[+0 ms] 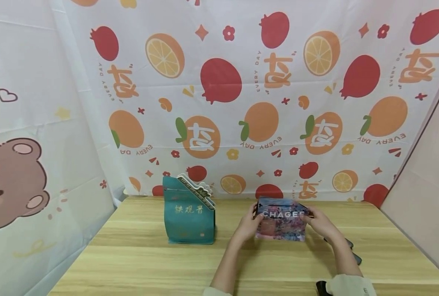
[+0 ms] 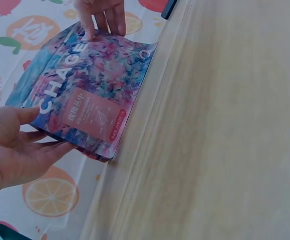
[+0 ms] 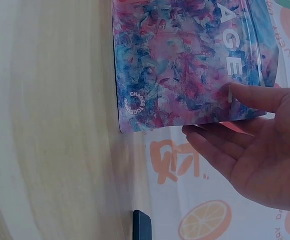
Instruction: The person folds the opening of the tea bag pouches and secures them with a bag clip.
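Between both hands a pink and blue pouch [image 1: 280, 228] printed CHAGEE faces the head camera. My left hand [image 1: 248, 225] grips its left side, thumb [image 2: 29, 114] on the front and fingers behind. At the opposite side my right hand [image 1: 318, 222] pinches it the same way, thumb [image 3: 255, 96] over the last letters. In the left wrist view the pouch's lower front carries a salmon label [image 2: 94, 115]. The fingertips behind the pouch are partly hidden.
A teal pouch [image 1: 190, 222] with a slanted decorated top stands upright to the left on the wooden table [image 1: 138, 255]. Dark flat objects [image 1: 356, 258] lie by the right forearm, partly covered by it. A fruit-print cloth [image 1: 227, 135] hangs behind the table.
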`<control>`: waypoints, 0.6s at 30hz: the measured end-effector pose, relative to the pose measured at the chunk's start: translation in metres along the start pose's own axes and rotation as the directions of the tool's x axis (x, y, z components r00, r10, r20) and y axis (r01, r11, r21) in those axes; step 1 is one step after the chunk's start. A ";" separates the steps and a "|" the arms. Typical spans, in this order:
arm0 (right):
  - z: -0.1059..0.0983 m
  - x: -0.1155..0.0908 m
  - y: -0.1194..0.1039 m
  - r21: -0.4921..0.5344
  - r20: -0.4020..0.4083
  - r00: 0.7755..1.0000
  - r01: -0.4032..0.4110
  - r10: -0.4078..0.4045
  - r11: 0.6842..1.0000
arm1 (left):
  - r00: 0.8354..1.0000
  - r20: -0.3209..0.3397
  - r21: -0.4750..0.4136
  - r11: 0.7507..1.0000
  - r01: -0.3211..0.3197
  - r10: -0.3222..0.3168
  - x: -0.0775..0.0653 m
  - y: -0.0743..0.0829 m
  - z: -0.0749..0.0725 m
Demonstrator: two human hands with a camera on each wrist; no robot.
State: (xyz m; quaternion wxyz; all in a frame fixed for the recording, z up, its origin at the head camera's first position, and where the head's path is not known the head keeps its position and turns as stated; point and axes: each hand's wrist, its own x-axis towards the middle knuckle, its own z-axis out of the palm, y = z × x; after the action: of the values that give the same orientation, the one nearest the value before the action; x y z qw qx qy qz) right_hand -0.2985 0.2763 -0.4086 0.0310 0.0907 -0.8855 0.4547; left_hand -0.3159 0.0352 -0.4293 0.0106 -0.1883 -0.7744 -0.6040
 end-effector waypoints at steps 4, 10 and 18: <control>0.000 0.000 0.000 -0.009 0.004 1.000 0.011 -0.011 1.000 | 1.000 0.001 0.033 0.999 0.004 -0.004 0.000 0.001 0.000; 0.004 0.000 -0.002 -0.022 -0.001 1.000 0.018 -0.018 1.000 | 1.000 -0.006 0.078 0.997 0.023 -0.022 -0.001 0.003 -0.003; 0.010 0.001 -0.004 -0.029 -0.013 1.000 0.022 -0.022 0.999 | 0.999 -0.044 0.119 0.993 0.007 -0.002 -0.002 0.004 -0.008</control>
State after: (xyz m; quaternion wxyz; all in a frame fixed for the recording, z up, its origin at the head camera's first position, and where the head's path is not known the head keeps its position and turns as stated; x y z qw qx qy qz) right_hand -0.2979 0.2655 -0.4109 0.0431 0.0971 -0.8906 0.4422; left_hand -0.3142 0.0273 -0.4239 0.0374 -0.1725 -0.8089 -0.5608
